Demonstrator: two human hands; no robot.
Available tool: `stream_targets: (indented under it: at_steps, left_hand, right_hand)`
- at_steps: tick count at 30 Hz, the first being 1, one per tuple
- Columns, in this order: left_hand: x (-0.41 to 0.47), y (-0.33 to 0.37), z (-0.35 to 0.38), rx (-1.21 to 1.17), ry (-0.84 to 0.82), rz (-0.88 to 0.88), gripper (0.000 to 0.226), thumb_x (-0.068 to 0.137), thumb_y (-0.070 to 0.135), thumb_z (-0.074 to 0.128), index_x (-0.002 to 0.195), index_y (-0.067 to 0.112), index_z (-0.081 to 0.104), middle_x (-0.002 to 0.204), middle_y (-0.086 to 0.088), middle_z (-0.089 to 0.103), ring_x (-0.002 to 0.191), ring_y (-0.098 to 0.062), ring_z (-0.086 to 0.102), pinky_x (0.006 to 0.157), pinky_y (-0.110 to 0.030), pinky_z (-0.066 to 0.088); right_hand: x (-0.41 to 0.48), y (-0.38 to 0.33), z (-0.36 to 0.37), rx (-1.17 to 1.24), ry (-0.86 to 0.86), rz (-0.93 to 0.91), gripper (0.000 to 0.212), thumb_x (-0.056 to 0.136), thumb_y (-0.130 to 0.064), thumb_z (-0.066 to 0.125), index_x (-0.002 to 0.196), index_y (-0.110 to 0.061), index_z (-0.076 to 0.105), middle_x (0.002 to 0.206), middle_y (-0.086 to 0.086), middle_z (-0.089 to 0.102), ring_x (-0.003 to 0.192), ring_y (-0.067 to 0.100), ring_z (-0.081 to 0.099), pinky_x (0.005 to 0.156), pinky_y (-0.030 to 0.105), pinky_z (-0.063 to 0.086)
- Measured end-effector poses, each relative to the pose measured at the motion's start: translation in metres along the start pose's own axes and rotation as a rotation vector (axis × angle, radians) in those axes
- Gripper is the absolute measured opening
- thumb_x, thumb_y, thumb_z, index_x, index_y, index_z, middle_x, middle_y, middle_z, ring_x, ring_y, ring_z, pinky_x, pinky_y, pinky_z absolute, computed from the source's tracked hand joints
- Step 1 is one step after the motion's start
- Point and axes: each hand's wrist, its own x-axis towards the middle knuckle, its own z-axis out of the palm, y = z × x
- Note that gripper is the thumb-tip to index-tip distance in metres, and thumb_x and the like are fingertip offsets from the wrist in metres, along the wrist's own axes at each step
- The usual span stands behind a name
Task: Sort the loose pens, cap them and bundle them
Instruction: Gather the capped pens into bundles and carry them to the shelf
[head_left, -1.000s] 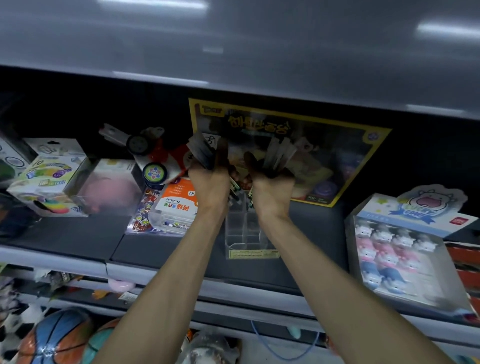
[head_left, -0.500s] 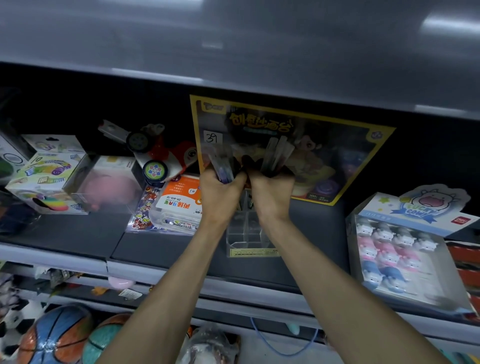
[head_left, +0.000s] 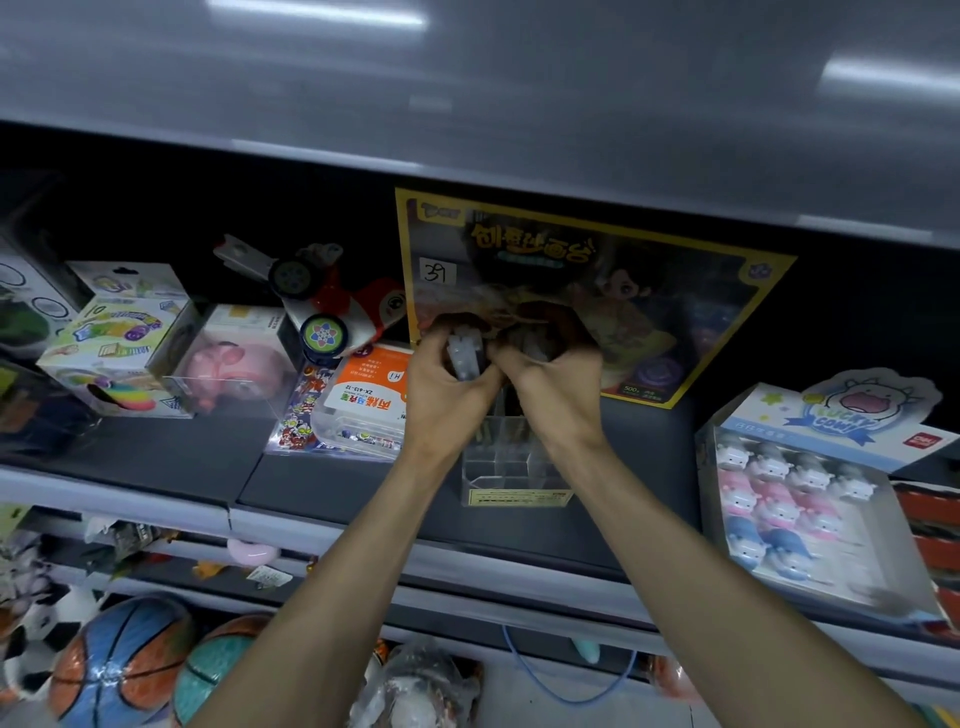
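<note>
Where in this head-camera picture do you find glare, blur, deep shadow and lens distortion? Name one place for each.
Head view: glare streaks on the upper shelf panel; motion blur over the pens gripped by the left hand and right hand; deep shadow in the shelf recess; the shelf front edge bows slightly, a wide-angle effect.

Clear, glossy plastic organizer (head_left: 511, 462); matt, smooth shelf (head_left: 156, 457) — glossy printed cardboard box (head_left: 675, 291).
</note>
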Motion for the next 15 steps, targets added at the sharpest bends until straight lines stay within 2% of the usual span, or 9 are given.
stream_targets:
  at_steps: [3,5,7,10,12,14,15]
  left_hand:
    - [-0.003,-0.001,-0.004,0.014,-0.029,-0.041,0.034,0.075,0.005,0.076,0.106,0.016,0.067,0.098,0.007,0.074,0.093,-0.010,0.071,0.079,-0.023,0.055]
    - [-0.005,-0.002,-0.009,0.019,-0.058,-0.073,0.043,0.074,0.004,0.077,0.113,0.013,0.064,0.104,-0.001,0.073,0.099,-0.016,0.072,0.084,-0.030,0.058]
    - [-0.008,-0.002,-0.013,0.016,-0.102,-0.106,0.047,0.075,0.002,0.076,0.116,0.020,0.062,0.107,-0.001,0.074,0.103,-0.019,0.072,0.086,-0.034,0.059]
    - [-0.015,0.000,-0.019,0.045,-0.188,-0.167,0.049,0.082,0.003,0.073,0.121,0.029,0.061,0.109,0.011,0.075,0.105,-0.012,0.072,0.083,-0.025,0.058]
    - [-0.022,0.003,-0.023,0.121,-0.234,-0.205,0.047,0.086,0.011,0.074,0.125,0.033,0.060,0.112,0.018,0.073,0.105,-0.002,0.070,0.081,-0.016,0.056]
    - [-0.031,0.007,-0.027,0.206,-0.240,-0.244,0.038,0.092,0.022,0.074,0.122,0.041,0.061,0.110,0.024,0.071,0.103,0.005,0.067,0.076,-0.007,0.050]
    - [-0.036,0.010,-0.028,0.226,-0.239,-0.269,0.031,0.094,0.028,0.071,0.118,0.044,0.061,0.108,0.027,0.070,0.101,0.007,0.065,0.075,-0.005,0.048]
  right_hand:
    - [-0.004,-0.001,-0.005,-0.100,-0.020,-0.024,0.025,0.080,0.001,0.078,0.096,0.011,0.061,0.097,0.030,0.066,0.095,0.040,0.066,0.082,0.045,0.057]
    - [-0.005,0.001,-0.010,-0.218,-0.028,-0.027,0.024,0.084,-0.009,0.081,0.091,0.005,0.062,0.089,0.022,0.067,0.087,0.031,0.068,0.078,0.044,0.059]
    - [-0.006,0.005,-0.016,-0.378,-0.045,-0.011,0.024,0.087,-0.021,0.080,0.083,-0.003,0.065,0.079,0.011,0.067,0.080,0.020,0.069,0.074,0.045,0.059]
    - [-0.009,0.008,-0.025,-0.604,-0.100,-0.032,0.023,0.092,-0.036,0.072,0.086,-0.014,0.066,0.078,0.002,0.068,0.081,0.022,0.068,0.069,0.044,0.058]
    - [-0.013,0.008,-0.029,-0.698,-0.109,-0.042,0.027,0.091,-0.046,0.069,0.095,-0.021,0.060,0.083,-0.009,0.063,0.087,0.021,0.066,0.070,0.037,0.055]
    - [-0.018,0.010,-0.037,-0.734,-0.097,-0.037,0.037,0.090,-0.052,0.071,0.103,-0.024,0.050,0.088,-0.016,0.055,0.092,0.020,0.061,0.073,0.031,0.049]
    - [-0.021,0.012,-0.042,-0.741,-0.115,-0.030,0.041,0.089,-0.054,0.070,0.108,-0.025,0.048,0.094,-0.013,0.056,0.098,0.021,0.061,0.077,0.033,0.049]
